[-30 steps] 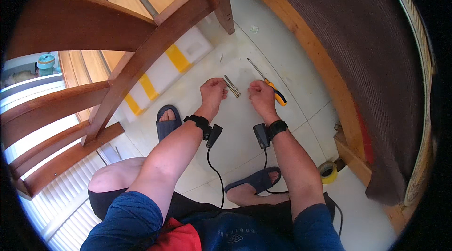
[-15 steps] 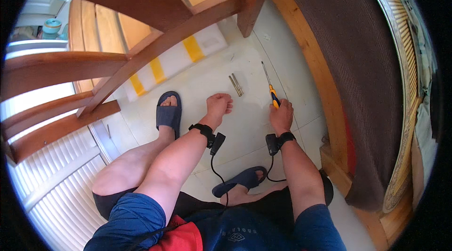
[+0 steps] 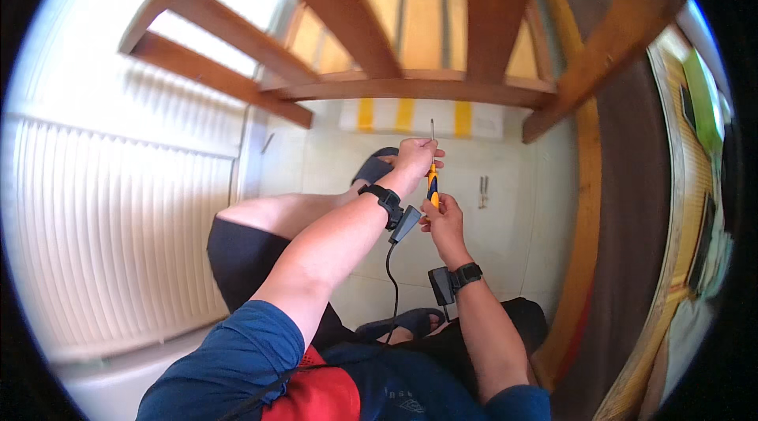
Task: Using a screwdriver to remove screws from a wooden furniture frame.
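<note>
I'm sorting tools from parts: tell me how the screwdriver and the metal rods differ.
The screwdriver is held between the left hand and right hand, while the metal rods lie on the floor. The screwdriver has a yellow and dark handle; the metal rods show none. The screwdriver looks longer than the metal rods. Both are slim and straight.

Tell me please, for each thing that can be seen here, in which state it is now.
Left hand: fingers closed around the screwdriver's shaft.
Right hand: fingers closed at the handle's near end.
Screwdriver: held in both hands, tip pointing away from the person.
Two metal pins: lying side by side on the floor.
Sandals: worn on the feet.
Wrist straps: fastened.
</note>
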`<state>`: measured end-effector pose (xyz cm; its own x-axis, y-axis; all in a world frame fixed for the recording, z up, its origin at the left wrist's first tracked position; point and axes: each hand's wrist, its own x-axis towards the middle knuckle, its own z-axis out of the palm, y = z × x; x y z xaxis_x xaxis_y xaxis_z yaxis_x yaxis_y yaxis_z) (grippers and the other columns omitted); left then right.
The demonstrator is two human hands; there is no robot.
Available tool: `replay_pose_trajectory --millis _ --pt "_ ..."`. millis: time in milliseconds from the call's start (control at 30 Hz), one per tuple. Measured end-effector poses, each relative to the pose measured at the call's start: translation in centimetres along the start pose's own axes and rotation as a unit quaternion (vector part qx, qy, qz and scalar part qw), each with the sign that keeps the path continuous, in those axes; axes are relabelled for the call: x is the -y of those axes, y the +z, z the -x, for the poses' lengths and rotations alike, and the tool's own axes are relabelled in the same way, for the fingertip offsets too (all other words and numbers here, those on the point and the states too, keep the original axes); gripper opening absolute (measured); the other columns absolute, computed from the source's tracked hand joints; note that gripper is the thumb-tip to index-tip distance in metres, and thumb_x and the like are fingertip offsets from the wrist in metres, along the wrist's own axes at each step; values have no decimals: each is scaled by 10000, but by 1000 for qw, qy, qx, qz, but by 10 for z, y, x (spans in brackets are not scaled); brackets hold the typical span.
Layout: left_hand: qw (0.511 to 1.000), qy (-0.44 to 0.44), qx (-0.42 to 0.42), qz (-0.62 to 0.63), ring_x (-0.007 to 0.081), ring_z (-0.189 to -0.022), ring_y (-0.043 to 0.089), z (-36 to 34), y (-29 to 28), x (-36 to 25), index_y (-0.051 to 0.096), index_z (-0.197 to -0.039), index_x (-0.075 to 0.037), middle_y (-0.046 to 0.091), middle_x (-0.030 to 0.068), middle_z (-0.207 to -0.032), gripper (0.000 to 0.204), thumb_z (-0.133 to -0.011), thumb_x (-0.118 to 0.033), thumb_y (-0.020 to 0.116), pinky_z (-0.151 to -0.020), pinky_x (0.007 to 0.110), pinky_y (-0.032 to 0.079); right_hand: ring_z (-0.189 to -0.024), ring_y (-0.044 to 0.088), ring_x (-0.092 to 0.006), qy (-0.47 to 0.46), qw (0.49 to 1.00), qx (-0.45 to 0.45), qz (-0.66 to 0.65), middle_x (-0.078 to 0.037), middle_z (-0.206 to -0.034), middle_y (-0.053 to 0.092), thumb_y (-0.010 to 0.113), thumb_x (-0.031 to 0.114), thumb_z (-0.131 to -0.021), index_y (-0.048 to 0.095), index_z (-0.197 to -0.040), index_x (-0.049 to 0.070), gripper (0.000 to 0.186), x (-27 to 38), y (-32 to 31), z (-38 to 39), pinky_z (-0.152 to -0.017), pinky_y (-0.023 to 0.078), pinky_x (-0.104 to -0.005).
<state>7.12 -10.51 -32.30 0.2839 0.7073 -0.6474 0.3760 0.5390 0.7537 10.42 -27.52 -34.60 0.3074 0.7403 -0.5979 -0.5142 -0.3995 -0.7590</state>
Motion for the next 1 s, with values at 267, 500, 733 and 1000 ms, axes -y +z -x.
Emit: replay_pose_trajectory --millis 267,500,733,1000 --pt "982 86 -123 113 193 -723 718 107 -132 -36 657 -1267 11 757 126 -1014 300 -1057 -202 662 -636 312 609 -600 630 -121 17 973 230 -10 -40 -816 677 629 398 -1083 642 -1141 47 356 42 103 41 -526 479 -267" --pt "984 44 -80 150 293 -821 779 117 -165 -41 392 -1567 14 748 190 -1075 570 -1032 -76 568 -705 406 658 -569 521 -116 76 974 214 10 -31 -833 624 610 445 -1069 638 -1147 46 408 73 104 56 -503 383 -276" --pt "996 56 21 59 322 -842 781 92 -241 -85 217 -1660 13 721 245 -1136 737 -1006 -15 555 -708 415 663 -679 561 -131 131 958 251 -48 -37 -916 624 555 398 -1102 587 -1221 73 348 88 181 40 -614 454 -307" --pt "993 56 88 -58 306 -812 773 14 -398 -82 291 -1624 1 724 216 -1028 648 -1030 -39 546 -720 403 659 -877 631 -154 126 954 268 45 -45 -1037 644 544 367 -1121 554 -1268 91 314 40 326 -26 -753 546 -368"
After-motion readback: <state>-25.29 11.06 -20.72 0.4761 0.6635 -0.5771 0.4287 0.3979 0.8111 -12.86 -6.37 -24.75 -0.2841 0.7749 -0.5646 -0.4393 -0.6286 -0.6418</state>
